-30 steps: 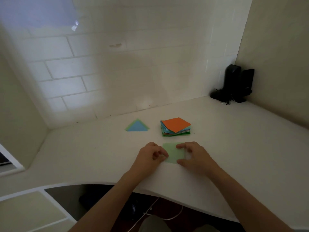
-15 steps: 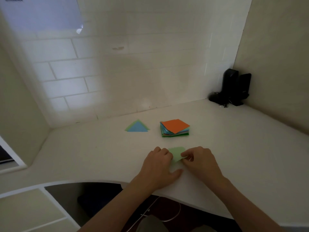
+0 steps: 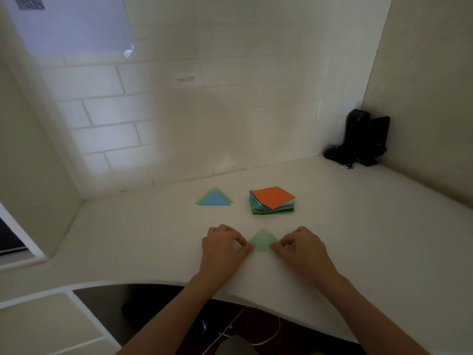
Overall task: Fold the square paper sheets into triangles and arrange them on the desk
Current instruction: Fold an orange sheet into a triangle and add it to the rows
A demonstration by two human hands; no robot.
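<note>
A light green paper (image 3: 262,241) lies folded into a triangle on the white desk (image 3: 358,226), its apex pointing away from me. My left hand (image 3: 223,244) pinches its left corner and my right hand (image 3: 299,244) pinches its right corner, fingers curled against the desk. Farther back sit folded triangles (image 3: 214,198), a blue one on top of a green one. To their right stands a stack of coloured square sheets (image 3: 272,200) with an orange sheet on top.
Black speakers (image 3: 363,138) with cables stand in the far right corner against the wall. A tiled wall runs behind the desk. The desk's curved front edge is just below my wrists, with cables hanging underneath.
The green sheet went from a flat square to a folded triangle. My hands slid apart from its middle to its two lower corners.
</note>
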